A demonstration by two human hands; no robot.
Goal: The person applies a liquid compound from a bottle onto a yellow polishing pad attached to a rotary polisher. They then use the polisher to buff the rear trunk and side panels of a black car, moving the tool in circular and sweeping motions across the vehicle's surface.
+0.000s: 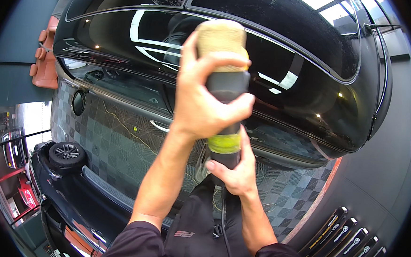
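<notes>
Across the upper part of the view stretches a glossy black car [121, 36], lights mirrored in its side. A second dark car [102, 204] stands at lower left, near an upright black wheel [67, 155]. Brown seats [48, 64] are at far left, a thin yellowish cord [116, 118] lies on the checkered floor [134, 133], and slim dark boxes [335, 237] line the lower right.

Between the person and the black car is the polisher [227, 85], blocking part of the car's side. Its long axis runs nearly vertical, the tan head pointing up the view, the cable [225, 224] trailing down. Contact with the paint cannot be told. The left hand [205, 98] wraps the upper body, index finger and thumb spread apart; the right hand [238, 173] grips the lower end, thumb across the front, other fingertips hidden.
</notes>
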